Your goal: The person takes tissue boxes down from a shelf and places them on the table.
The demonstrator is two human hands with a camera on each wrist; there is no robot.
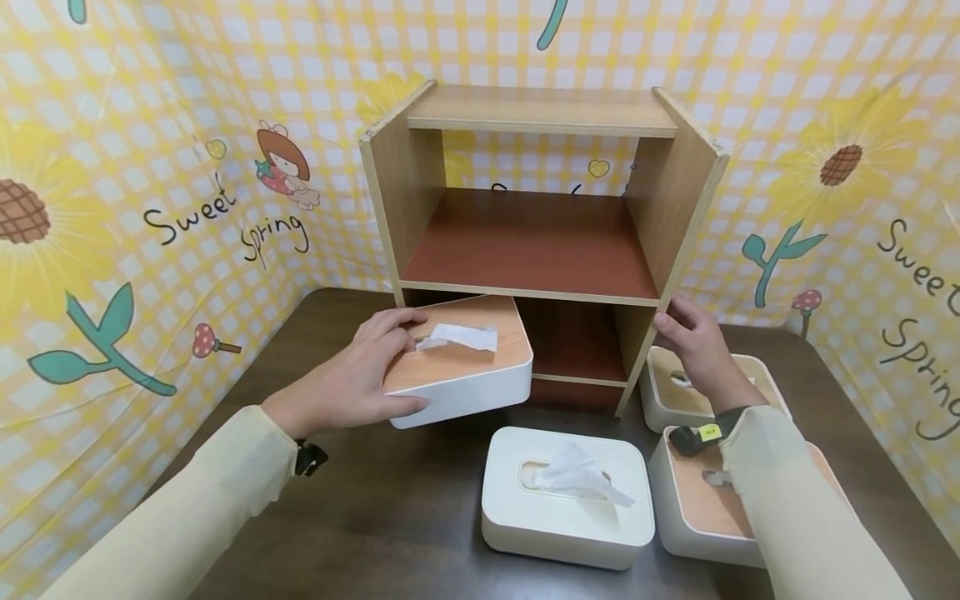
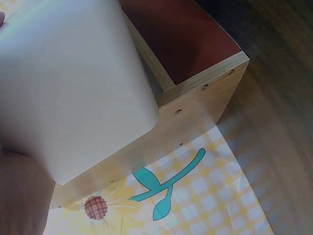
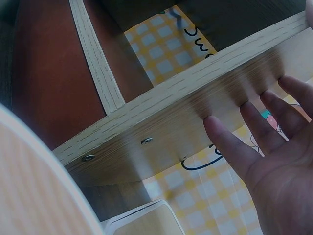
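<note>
My left hand (image 1: 352, 367) grips a white tissue box (image 1: 461, 402) with a wood-toned lid, thumb on its front side and fingers over the lid. A white tissue sticks out of the slot. The box is held tilted before the lower left opening of a wooden shelf unit (image 1: 540, 287); its pale body (image 2: 83, 88) overlaps the unit's side in the left wrist view. My right hand (image 1: 697, 346) is at the unit's right side panel, thumb by the front edge. In the right wrist view its fingers (image 3: 266, 129) are spread, fingertips against the panel's outer face.
A cream tissue box (image 1: 566, 533) stands on the dark table (image 1: 337, 517) in front of the unit. To its right is a wood-lidded box (image 1: 705, 533), partly under my right forearm, with another tissue box (image 1: 750, 371) behind it. Checked cloth (image 1: 315, 167) hangs around the table.
</note>
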